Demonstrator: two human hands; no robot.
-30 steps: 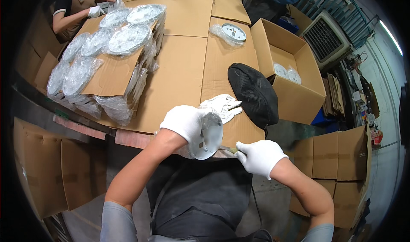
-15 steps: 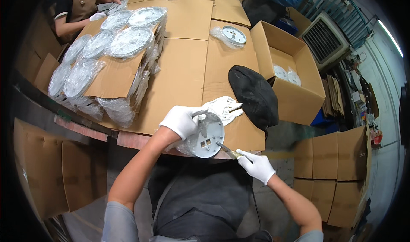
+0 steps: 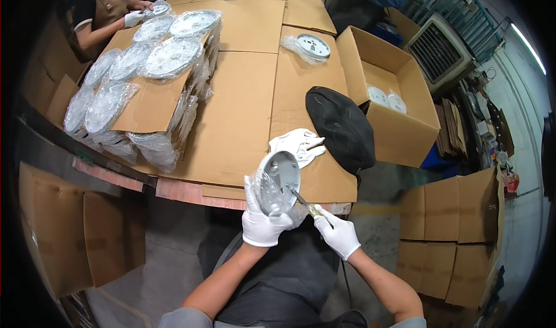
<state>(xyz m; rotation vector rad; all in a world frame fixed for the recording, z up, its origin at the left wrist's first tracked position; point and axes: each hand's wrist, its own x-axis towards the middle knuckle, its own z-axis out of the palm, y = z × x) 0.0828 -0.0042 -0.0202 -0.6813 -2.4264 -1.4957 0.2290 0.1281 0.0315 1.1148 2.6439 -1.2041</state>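
In its white glove, my left hand (image 3: 260, 225) is closed on a round grey-white metal disc (image 3: 281, 165) from below, with the thumb and fingers at its rim. The disc is tilted up, its hollow side and raised rim showing. Clear plastic wrap (image 3: 267, 195) bunches around its lower left part. My gloved right hand (image 3: 340, 235) grips a thin hand tool (image 3: 304, 202) with a metal shaft and a yellowish handle. Its tip reaches the disc's lower right inside; whether it touches cannot be made out. Behind the disc lies a pair of white gloves (image 3: 297, 145).
Several plastic-wrapped discs (image 3: 172, 57) are stacked on cardboard at left. A black cloth bag or cap (image 3: 341, 130) lies to the right. An open carton (image 3: 402, 132) holds discs. Another disc (image 3: 313, 46) rests farther back. A co-worker's gloved hand (image 3: 134, 19) handles a disc at far left.
The disc has turned from its flat face to its hollow side. My left hand has shifted from its upper left to beneath it. The tool moved slightly left. The co-worker's disc has come into view.
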